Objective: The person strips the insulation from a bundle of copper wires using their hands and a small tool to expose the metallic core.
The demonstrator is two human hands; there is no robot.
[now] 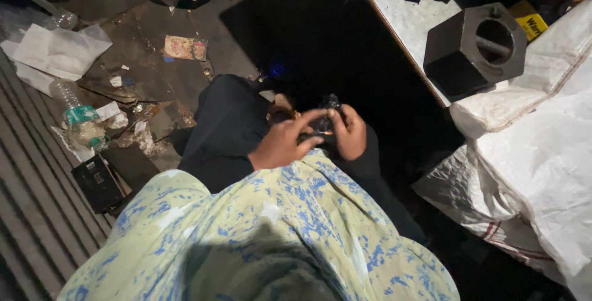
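Both my hands meet over my lap, above dark trousers (225, 128). My left hand (285, 142) pinches a small dark object (320, 122) with thumb and forefinger. Closed around the same object from the other side is my right hand (349, 131). The object is black and knobbly; its exact shape is too dark to tell. A brownish round part (280, 113) shows just behind my left hand. My yellow-green shirt with blue flecks (277, 227) fills the lower middle of the view.
A black hexagonal metal block with a round hole (475, 48) sits on a pale tabletop (401, 11) at upper right. White woven sacks (542, 147) lie on the right. Litter, a plastic bottle (77, 113), papers (58, 51) and a black box (98, 184) cover the floor at left.
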